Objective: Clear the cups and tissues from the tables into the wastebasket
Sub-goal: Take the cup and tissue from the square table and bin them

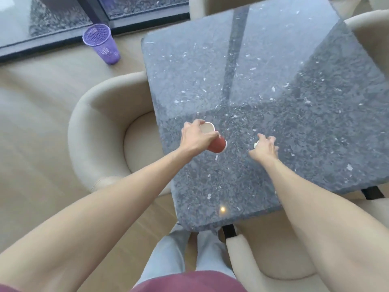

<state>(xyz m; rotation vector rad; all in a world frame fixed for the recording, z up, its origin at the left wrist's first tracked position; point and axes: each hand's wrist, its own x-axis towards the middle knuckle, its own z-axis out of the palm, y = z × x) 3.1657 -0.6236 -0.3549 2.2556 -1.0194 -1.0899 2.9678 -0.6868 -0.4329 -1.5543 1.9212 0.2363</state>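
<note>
- Floor (42, 127): light wood, fills the left side. Dark window frames run along the top left.
- Table (273, 91): big, dark grey stone w/ white specks, shiny. It takes up the middle & right of the view.
- Chairs: one round cream chair (101, 127) sits at the table's left edge. Another cream chair (263, 260) is at the near right corner. Bits of 2 more show at the top & the far right.
- Person: 2 bare arms reach out over the table. Grey pants & a dark red shirt show at the bottom.
- Basket (101, 44): purple, w/ lots of small holes. It stands on the floor by the window, well apart from the table's far left corner. It looks tipped in this wide view. Can't tell what is inside.
- Left hand (196, 137): fingers wrap around a cup. Thumb on one side, fingers on the other, near the rim.
- Right hand (265, 147): fingers bent & a bit spread, low over the table. A small white thing (256, 144), maybe a tissue, peeks out by the thumb side. Can't tell if the hand grips it or just touches it.
- Cup (217, 145): red outside, pale inside. It is tilted, open end up & to the left, above the near-left part of the table. Can't tell if its bottom touches the table.
</note>
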